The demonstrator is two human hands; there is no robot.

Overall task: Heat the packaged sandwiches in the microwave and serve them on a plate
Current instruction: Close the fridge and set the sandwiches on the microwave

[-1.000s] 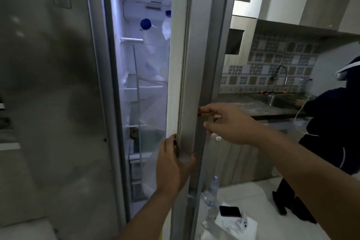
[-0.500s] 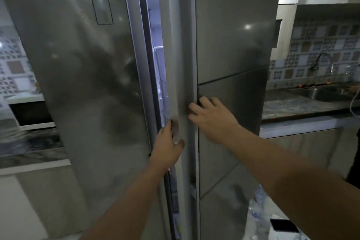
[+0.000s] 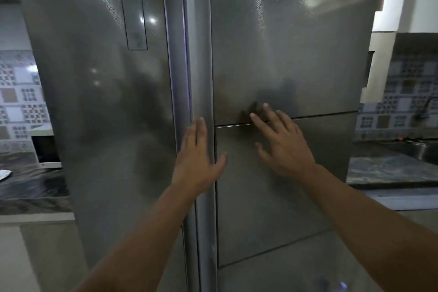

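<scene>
Far left: desk (image 3: 30,187) with dark marbled top; a white packet (image 3: 4,174) lies at its left edge, contents not legible. Behind it, part of a white appliance with a dark window (image 3: 45,152), possibly the microwave, mostly hidden by the fridge.

Centre: steel fridge, left door (image 3: 106,125) and right door (image 3: 284,54). A thin strip of bluish light (image 3: 187,66) shows along the seam between them, so by my reading the right door is not fully seated.

Left hand (image 3: 196,161): fingers straight, palm flat on the right door's edge strip, holding nothing.

Right hand (image 3: 282,144): fingers spread and straight, on or just off the door panel; contact cannot be told. Holding nothing.

Far right: second desk (image 3: 391,170), sink corner beyond.

Sandwiches: none identifiable in view; neither hand carries one. No plate seen.

Risks, judged:
- Door left ajar if the push ends short; the light strip would persist.
- Left thumb lies across the panel seam; low pinch risk.
- Unidentified packet may not be the sandwiches; check before heating.
</scene>
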